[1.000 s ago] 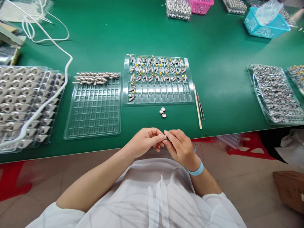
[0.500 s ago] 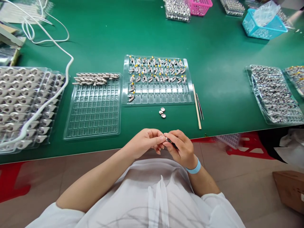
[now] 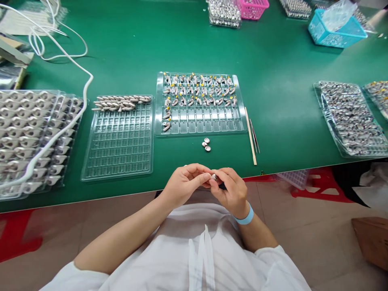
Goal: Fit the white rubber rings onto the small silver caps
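Observation:
Fingertip to fingertip, my left hand (image 3: 189, 182) and my right hand (image 3: 230, 188) pinch a small silvery earbud-shell-like part (image 3: 214, 177) between them at the table's front edge. Fingers cover most of it. Just beyond my hands, three small round silver-rimmed pieces (image 3: 206, 144) lie in a cluster on the green table. Behind them a clear tray (image 3: 200, 128) holds rows of curved grey parts (image 3: 198, 89), many with yellow tips; its front rows are mostly bare slots. A wooden stick (image 3: 250, 139) and metal tweezers (image 3: 254, 136) lie right of that tray.
Left stands another clear tray (image 3: 118, 155) with grey stem-shaped parts (image 3: 121, 102) at its back. Stacked full trays (image 3: 27, 133) and a white cable (image 3: 72, 117) are further left. At right lies a filled tray (image 3: 351, 117); a blue basket (image 3: 333, 36) and pink basket (image 3: 253, 9) stand behind.
The part between my fingers has turned, and more of its silvery face shows. My left fingers have curled closer to my right hand. The trays and loose pieces have stayed put.

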Motion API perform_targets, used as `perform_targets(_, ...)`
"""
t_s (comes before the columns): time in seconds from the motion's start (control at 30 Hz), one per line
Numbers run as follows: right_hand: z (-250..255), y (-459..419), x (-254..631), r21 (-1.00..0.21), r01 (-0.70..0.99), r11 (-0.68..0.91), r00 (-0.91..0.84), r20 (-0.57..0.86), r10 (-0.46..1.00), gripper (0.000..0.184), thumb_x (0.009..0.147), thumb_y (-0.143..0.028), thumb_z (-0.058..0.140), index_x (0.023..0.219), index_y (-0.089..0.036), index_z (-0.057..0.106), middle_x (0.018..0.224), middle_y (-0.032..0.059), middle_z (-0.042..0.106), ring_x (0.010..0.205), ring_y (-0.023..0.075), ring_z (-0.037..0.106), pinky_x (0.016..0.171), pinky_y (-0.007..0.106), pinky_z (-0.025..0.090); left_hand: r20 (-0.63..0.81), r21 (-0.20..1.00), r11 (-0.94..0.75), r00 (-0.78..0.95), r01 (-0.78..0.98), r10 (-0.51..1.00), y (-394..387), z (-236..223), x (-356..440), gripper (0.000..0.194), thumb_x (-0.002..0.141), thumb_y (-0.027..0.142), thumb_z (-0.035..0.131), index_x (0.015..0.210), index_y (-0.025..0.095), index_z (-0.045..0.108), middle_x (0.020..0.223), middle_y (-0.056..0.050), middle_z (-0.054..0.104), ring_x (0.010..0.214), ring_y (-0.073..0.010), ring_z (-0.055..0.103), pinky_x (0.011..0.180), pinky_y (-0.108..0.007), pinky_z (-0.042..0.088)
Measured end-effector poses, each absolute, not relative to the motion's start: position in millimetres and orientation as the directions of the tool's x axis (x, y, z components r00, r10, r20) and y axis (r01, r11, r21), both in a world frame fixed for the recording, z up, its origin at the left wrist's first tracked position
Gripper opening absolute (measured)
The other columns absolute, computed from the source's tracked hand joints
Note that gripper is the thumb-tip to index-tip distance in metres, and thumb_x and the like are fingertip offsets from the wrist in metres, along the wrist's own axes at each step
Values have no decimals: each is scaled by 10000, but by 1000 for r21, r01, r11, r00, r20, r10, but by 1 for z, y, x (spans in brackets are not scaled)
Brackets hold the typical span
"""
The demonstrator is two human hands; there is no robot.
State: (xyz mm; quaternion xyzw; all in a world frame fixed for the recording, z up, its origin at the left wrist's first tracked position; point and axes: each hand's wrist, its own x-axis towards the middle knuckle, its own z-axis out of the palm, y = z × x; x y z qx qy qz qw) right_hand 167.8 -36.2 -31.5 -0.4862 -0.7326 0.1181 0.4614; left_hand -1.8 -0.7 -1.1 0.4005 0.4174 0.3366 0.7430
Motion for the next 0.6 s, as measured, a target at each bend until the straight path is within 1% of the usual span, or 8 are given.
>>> perform_targets(0.07, -26, -37, 167, -697, 573, 430, -38, 502, 864, 196, 887, -204, 606, 1079, -219, 642, 877, 71, 674, 729, 165, 648, 622, 296, 573, -230, 948, 305, 476, -87, 849, -1, -2, -6, 212, 869, 298, 667, 1003, 142, 719, 916, -79, 758, 851, -190, 723, 777, -306, 616)
perform_targets(0.13, -19, -37, 167, -759, 536, 368, 0, 437, 900, 146, 887, -200, 603, 1018, -211, 665, 850, 60, 669, 699, 151, 636, 604, 282, 556, -36, 999, 24, 494, 30, 869, -1, -5, -9, 215, 886, 239, 644, 1077, 174, 716, 942, -83, 754, 861, -190, 712, 785, -317, 605)
perform_targets(0.17, -17, -37, 167, -779, 522, 347, 3, 408, 913, 133, 886, -195, 601, 998, -207, 671, 841, 56, 668, 687, 145, 629, 598, 276, 548, 85, 983, -153, 484, 103, 871, -1, -7, -10, 213, 883, 206, 645, 1083, 192, 719, 932, -81, 748, 845, -181, 701, 770, -310, 597)
perform_targets(0.23, -13, -36, 167, -799, 509, 320, -4, 369, 929, 122, 885, -186, 597, 975, -202, 676, 830, 52, 666, 678, 138, 619, 594, 269, 537, 325, 852, -462, 442, 247, 836, 1, -11, -11, 211, 869, 154, 656, 1057, 215, 730, 924, -85, 725, 822, -167, 667, 723, -291, 576)
perform_targets(0.3, -13, -36, 167, -798, 516, 311, -24, 350, 937, 121, 887, -185, 591, 970, -201, 678, 831, 51, 668, 681, 138, 611, 601, 269, 533, 496, 692, -637, 416, 340, 762, 2, -13, -9, 202, 861, 130, 663, 1032, 213, 729, 915, -91, 703, 810, -164, 635, 686, -285, 559)
perform_targets(0.37, -14, -36, 167, -793, 523, 313, -38, 345, 938, 129, 890, -185, 590, 983, -196, 679, 843, 54, 669, 688, 139, 607, 609, 271, 533, 585, 588, -723, 427, 362, 690, 4, -14, -7, 200, 865, 111, 651, 1038, 193, 709, 875, -86, 704, 788, -163, 622, 672, -288, 554)
perform_targets(0.43, -14, -37, 167, -794, 515, 324, -54, 347, 936, 154, 894, -173, 589, 1018, -190, 679, 873, 64, 673, 725, 148, 618, 634, 278, 540, 625, 542, -764, 440, 350, 645, 5, -15, -5, 204, 869, 98, 638, 1051, 179, 683, 842, -76, 720, 770, -163, 628, 672, -290, 559)
perform_targets(0.6, -8, -41, 171, -861, 402, 312, -111, 292, 950, 272, 933, -133, 523, 1146, -207, 674, 961, 75, 692, 848, 166, 661, 711, 294, 571, 618, 605, -735, 400, 307, 677, 4, -16, -5, 221, 884, 89, 605, 1058, 214, 662, 846, -44, 754, 754, -150, 681, 705, -279, 569)
